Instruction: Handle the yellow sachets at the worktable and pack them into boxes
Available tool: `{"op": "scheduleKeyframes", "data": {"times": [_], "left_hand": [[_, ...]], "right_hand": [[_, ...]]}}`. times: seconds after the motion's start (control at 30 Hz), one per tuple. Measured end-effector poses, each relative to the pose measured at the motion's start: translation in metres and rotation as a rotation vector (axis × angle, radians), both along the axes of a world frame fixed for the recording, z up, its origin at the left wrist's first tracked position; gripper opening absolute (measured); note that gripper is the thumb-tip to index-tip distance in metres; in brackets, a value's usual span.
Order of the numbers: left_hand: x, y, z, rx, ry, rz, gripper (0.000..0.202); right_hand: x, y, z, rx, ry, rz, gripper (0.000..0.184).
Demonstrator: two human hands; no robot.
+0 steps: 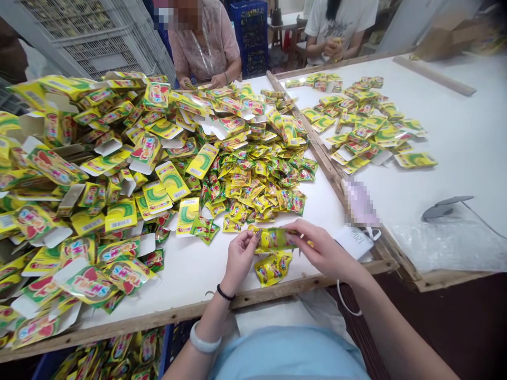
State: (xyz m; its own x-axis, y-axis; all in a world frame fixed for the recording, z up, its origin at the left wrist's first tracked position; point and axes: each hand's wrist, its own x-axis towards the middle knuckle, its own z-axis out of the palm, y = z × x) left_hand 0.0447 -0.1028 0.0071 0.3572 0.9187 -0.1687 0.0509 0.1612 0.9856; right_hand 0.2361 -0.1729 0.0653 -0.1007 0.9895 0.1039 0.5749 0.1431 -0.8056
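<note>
Between my two hands is a small yellow-and-green candy box [275,239], slightly blurred and held level just over the near edge of the table. My left hand [242,256] pinches its left end with thumb and fingers. The right end is gripped by the fingers of my right hand [317,244]. Right below it lie a few yellow candy sachets [272,269] on the white tabletop [190,279]. Beyond my hands spreads a heap of yellow and green sachets [253,184]. Many printed cartons [119,214], several with open flaps, are piled to the left.
A wooden strip [312,137] divides the table; more filled boxes [364,124] lie past it. Near my right hand are a white power bank [354,241] and a purple item [360,203]. Two people work opposite. A blue crate [168,343] of packs sits below.
</note>
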Motion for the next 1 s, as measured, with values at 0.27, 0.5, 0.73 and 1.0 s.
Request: {"op": "scheduleKeyframes", "data": {"times": [0.27,0.5,0.73,1.0], "left_hand": [[0.003,-0.011,0.005,-0.028,-0.064,-0.001,0.035],[0.004,-0.018,0.014,-0.088,-0.156,-0.059,0.027],[-0.007,-0.022,0.022,0.081,0.019,-0.048,0.030],[-0.100,0.029,0.039,0.925,0.887,-0.047,0.051]], "right_hand": [[-0.037,0.005,-0.027,0.015,0.198,-0.175,0.020],[-0.048,-0.001,-0.038,0.058,0.186,-0.396,0.034],[-0.043,0.005,-0.041,-0.305,0.627,-0.048,0.040],[-0.041,0.002,-0.047,-0.261,0.761,-0.148,0.018]]}}
